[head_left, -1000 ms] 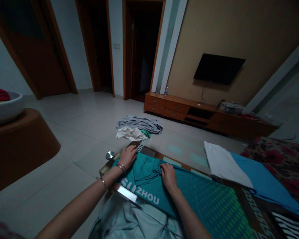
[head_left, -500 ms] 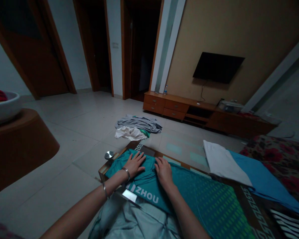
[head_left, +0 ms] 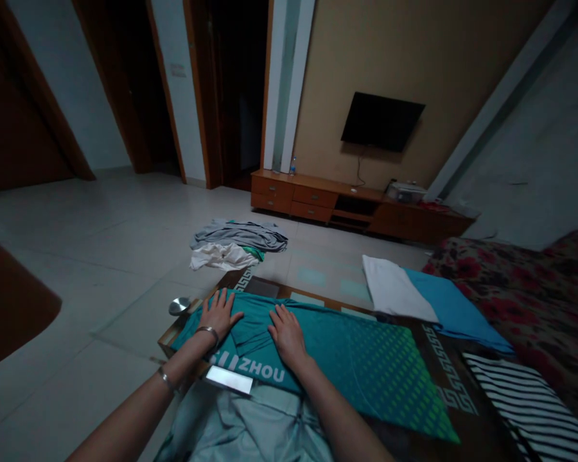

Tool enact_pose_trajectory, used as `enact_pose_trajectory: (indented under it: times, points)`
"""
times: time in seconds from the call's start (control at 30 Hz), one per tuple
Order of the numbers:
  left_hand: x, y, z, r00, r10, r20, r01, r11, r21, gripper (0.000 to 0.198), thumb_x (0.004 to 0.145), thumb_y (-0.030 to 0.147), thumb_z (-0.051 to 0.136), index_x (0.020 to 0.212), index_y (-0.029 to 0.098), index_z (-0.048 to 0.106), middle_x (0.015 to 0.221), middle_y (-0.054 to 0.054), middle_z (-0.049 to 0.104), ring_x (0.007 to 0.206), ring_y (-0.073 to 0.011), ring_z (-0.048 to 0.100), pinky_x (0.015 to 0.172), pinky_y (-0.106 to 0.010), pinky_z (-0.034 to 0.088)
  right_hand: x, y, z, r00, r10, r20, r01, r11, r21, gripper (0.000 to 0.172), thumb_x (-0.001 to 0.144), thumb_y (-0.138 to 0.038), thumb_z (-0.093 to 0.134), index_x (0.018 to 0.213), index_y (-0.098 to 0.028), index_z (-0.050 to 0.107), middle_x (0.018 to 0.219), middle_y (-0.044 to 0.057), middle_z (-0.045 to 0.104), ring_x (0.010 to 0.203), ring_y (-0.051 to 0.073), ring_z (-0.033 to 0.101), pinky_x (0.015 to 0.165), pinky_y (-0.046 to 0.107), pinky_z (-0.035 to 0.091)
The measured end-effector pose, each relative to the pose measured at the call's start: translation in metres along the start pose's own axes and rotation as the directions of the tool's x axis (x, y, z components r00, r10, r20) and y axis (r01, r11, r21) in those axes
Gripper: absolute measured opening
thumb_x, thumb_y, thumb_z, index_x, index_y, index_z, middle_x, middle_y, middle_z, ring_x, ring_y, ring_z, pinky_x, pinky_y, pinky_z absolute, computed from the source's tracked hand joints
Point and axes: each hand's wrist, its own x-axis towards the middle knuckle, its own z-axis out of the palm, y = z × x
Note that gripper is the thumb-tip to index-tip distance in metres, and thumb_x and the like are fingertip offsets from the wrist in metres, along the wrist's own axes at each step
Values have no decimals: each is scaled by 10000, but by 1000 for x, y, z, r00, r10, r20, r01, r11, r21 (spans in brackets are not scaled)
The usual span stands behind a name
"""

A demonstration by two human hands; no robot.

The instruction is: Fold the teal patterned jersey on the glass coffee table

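Note:
A teal T-shirt point(head_left: 337, 350) with white lettering and a green dotted pattern lies folded lengthwise on a glass-topped coffee table point(head_left: 446, 369). My left hand point(head_left: 218, 316) rests flat on its left end, fingers spread, with two silver bangles on the wrist and forearm. Against the middle of the shirt lies my right hand point(head_left: 288, 330), palm down, fingers stretched out. Small creases run through the fabric between both hands. Neither hand grips the cloth.
Right of the shirt lie a folded white garment point(head_left: 395, 289), a blue garment point(head_left: 455, 308) and a black-and-white striped garment point(head_left: 525, 401). Beyond the table, a pile of clothes point(head_left: 241, 236) lies on the floor. A floral sofa point(head_left: 505, 282) stands at right, a TV cabinet point(head_left: 313, 199) behind.
The view has turned right, bringing more of the striped garment into sight. My left hand has slid toward the shirt's left end, and the gap between my hands has widened.

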Motion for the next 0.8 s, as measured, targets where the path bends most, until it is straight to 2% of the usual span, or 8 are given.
enact_pose_trajectory:
  times: [0.13, 0.23, 0.33, 0.4, 0.47, 0.57, 0.7, 0.8]
  points:
    - [3, -4, -3, 999, -11, 49, 9, 1000, 22, 676, 885, 524, 363, 1437, 135, 330, 1536, -157, 197, 1412, -301, 184, 1092, -517, 207, -30, 25, -26, 998, 52, -32, -51, 999, 14, 445, 879, -278, 544, 1319, -219, 508, 1418, 102, 452, 1333, 230, 375, 1073, 434, 330]
    - [9, 1, -15, 998, -19, 52, 15, 998, 63, 633, 887, 511, 349, 1416, 164, 364, 1530, -150, 227, 1407, -297, 199, 1057, -532, 258, -73, 60, -61, 983, 116, -141, -114, 993, 20, 424, 882, -239, 515, 1304, -200, 520, 1343, 109, 528, 1268, 222, 449, 1031, 416, 384]
    - [18, 30, -35, 997, 26, -67, -18, 993, 121, 530, 898, 464, 351, 1356, 215, 444, 1520, -124, 273, 1404, -290, 198, 1029, -557, 269, -133, 104, -108, 899, 298, -320, -325, 945, -32, 365, 895, -202, 450, 1241, -187, 562, 1204, 110, 606, 1141, 219, 526, 974, 399, 419]
    - [27, 68, -50, 986, 125, -114, -111, 987, 120, 470, 895, 412, 380, 1311, 228, 498, 1508, -109, 307, 1401, -282, 199, 1034, -544, 263, -174, 132, -137, 766, 484, -423, -570, 816, -98, 340, 893, -205, 439, 1197, -161, 586, 1126, 133, 619, 1075, 242, 545, 934, 394, 426]
    - [39, 118, -63, 966, 242, -89, -237, 970, 62, 421, 892, 378, 401, 1260, 235, 548, 1462, -105, 386, 1372, -279, 258, 1029, -508, 283, -210, 154, -159, 603, 639, -477, -775, 612, -159, 336, 881, -248, 479, 1179, -142, 593, 1075, 160, 614, 1044, 276, 550, 885, 392, 433]
    - [59, 205, -74, 930, 366, 29, -361, 926, -109, 365, 888, 355, 424, 1181, 223, 596, 1337, -123, 515, 1272, -284, 389, 991, -471, 331, -241, 172, -176, 436, 765, -473, -900, 379, -216, 363, 846, -347, 558, 1149, -153, 601, 1037, 177, 606, 1014, 309, 557, 774, 382, 450]
    - [79, 314, -74, 880, 456, 129, -424, 880, -215, 346, 859, 357, 489, 1124, 177, 620, 1205, -162, 590, 1155, -300, 500, 890, -436, 413, -249, 176, -184, 381, 813, -440, -923, 305, -235, 326, 800, -383, 628, 1043, -166, 626, 1032, 175, 610, 1006, 314, 568, 721, 373, 451]
    - [83, 379, -69, 839, 521, 157, -480, 844, -238, 338, 825, 374, 550, 1080, 169, 637, 1157, -163, 614, 1075, -285, 562, 829, -378, 450, -245, 176, -190, 354, 838, -414, -933, 286, -219, 270, 773, -356, 670, 952, -156, 636, 993, 172, 633, 963, 309, 599, 741, 391, 449]
